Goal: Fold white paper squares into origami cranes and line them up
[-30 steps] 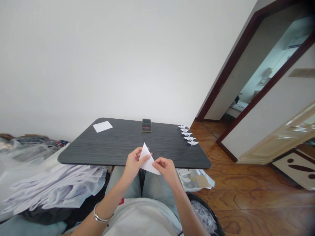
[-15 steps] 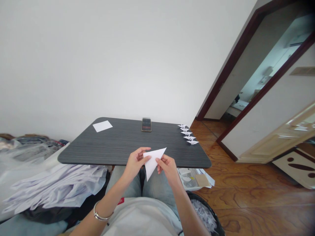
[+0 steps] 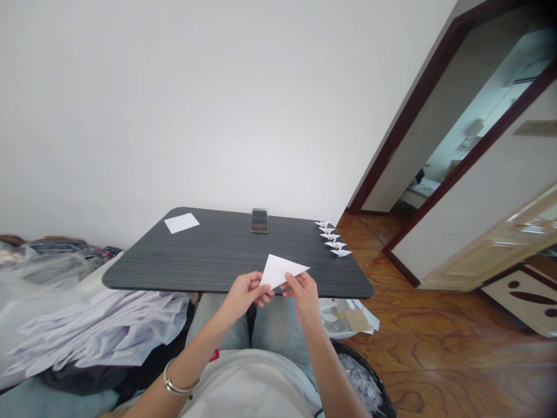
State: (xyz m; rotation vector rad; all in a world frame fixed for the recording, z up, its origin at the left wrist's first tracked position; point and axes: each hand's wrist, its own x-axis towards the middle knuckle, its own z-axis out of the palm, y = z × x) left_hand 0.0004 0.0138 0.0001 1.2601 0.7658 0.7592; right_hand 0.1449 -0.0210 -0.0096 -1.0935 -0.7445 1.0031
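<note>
White paper triangle (image 3: pixel 278 271) was the thing at risk in the head view: a slack pinch could have let the thin sheet slide, and its edges could have drifted out of line. It lay between the hands, above the near edge of a dark wood-grain table (image 3: pixel 174 273). The left hand (image 3: pixel 244 297) and right hand (image 3: pixel 303 296) stood apart, each pinching a lower part of it. Origami cranes (image 3: pixel 333 238) lined the table's far right side.

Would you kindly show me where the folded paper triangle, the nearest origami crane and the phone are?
folded paper triangle (image 3: pixel 278 271): head view, middle of its face.
nearest origami crane (image 3: pixel 341 253): head view, its body.
phone (image 3: pixel 259 221): head view, middle of its screen.
</note>
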